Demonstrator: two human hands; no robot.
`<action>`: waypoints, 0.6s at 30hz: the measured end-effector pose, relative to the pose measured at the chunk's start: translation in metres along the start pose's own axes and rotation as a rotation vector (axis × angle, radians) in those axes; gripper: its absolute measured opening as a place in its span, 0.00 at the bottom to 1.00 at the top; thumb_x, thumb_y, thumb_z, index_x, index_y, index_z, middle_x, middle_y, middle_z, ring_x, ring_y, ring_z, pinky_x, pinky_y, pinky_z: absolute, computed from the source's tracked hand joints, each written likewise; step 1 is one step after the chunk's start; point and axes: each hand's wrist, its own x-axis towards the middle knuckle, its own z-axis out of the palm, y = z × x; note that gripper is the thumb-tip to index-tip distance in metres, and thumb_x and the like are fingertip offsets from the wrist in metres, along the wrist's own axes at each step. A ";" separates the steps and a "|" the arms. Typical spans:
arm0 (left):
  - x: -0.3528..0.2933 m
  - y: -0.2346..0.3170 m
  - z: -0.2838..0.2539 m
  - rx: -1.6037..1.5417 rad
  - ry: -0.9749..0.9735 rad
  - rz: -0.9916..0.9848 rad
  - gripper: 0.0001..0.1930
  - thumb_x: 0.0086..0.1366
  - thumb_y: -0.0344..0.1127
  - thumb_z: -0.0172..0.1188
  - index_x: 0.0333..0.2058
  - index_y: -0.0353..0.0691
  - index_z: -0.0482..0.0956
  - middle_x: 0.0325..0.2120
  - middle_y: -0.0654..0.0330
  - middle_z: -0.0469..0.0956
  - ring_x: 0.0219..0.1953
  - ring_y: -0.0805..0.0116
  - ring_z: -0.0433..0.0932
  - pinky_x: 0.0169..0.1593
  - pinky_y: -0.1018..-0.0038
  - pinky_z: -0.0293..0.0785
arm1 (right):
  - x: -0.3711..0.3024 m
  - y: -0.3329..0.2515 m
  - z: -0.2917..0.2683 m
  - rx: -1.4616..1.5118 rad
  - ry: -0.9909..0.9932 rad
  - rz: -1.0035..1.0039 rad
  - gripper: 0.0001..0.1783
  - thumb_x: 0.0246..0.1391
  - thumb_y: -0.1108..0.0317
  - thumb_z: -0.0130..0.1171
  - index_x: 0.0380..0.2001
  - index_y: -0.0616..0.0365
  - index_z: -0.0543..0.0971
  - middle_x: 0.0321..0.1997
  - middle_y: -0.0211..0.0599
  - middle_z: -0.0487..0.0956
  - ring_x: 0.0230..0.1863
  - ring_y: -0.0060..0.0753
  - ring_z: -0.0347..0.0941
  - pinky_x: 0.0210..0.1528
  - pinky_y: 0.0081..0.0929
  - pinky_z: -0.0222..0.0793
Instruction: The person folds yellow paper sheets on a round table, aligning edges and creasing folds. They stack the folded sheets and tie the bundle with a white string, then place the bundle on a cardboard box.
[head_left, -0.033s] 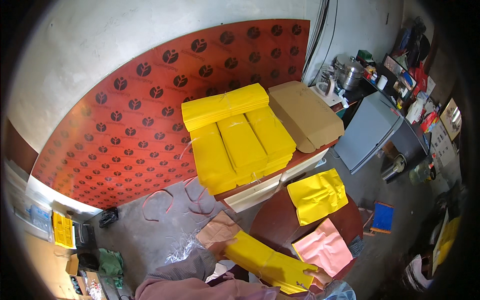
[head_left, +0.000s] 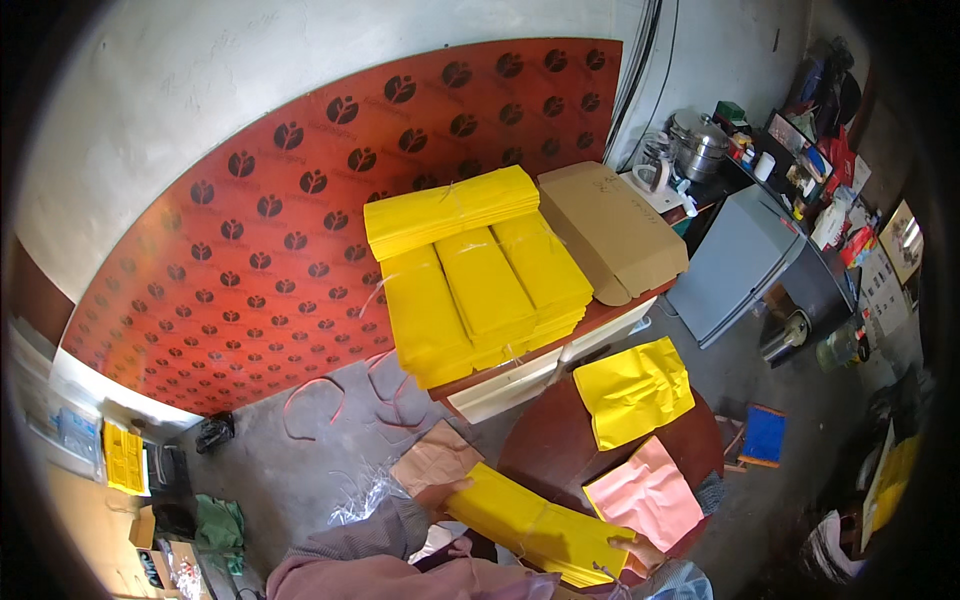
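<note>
A long bundle of yellow paper sheets (head_left: 535, 515), tied round its middle with thin string, lies slantwise at the lower centre, close to my body. My left hand (head_left: 440, 497) grips its left end, next to a brown paper sheet (head_left: 435, 457). At the opposite end, my right hand (head_left: 640, 550) holds the bundle with fingers over its edge. Just beyond it, pink paper (head_left: 650, 498) and a creased yellow sheet stack (head_left: 637, 392) rest on a round dark-red table (head_left: 540, 440).
Several tied yellow bundles (head_left: 480, 285) are piled on a cabinet (head_left: 505, 392) ahead, beside a flattened cardboard box (head_left: 610, 230). A small blue-seated stool (head_left: 763, 436) stands right of the table. Clear plastic string (head_left: 365, 497) and red straps (head_left: 312, 408) lie on the floor at left.
</note>
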 end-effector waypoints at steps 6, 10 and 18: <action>-0.049 0.007 -0.013 0.441 -0.006 0.309 0.26 0.78 0.41 0.55 0.68 0.34 0.69 0.63 0.53 0.76 0.64 0.60 0.76 0.69 0.63 0.72 | -0.024 -0.073 0.016 -0.070 -0.263 -0.322 0.36 0.63 0.66 0.67 0.71 0.60 0.67 0.65 0.36 0.77 0.66 0.33 0.74 0.64 0.33 0.75; -0.116 0.048 0.017 0.244 0.047 0.435 0.23 0.80 0.37 0.51 0.66 0.29 0.72 0.62 0.52 0.76 0.63 0.63 0.75 0.69 0.66 0.70 | -0.032 -0.132 0.037 -0.103 -0.360 -0.454 0.39 0.61 0.73 0.66 0.74 0.60 0.63 0.72 0.36 0.72 0.73 0.33 0.68 0.71 0.32 0.69; -0.214 0.075 0.090 0.027 0.029 0.625 0.22 0.77 0.40 0.59 0.60 0.29 0.74 0.52 0.55 0.82 0.54 0.65 0.83 0.61 0.67 0.78 | -0.056 -0.218 0.082 -0.279 -0.373 -0.561 0.47 0.57 0.73 0.70 0.77 0.54 0.61 0.66 0.35 0.78 0.68 0.34 0.74 0.71 0.34 0.70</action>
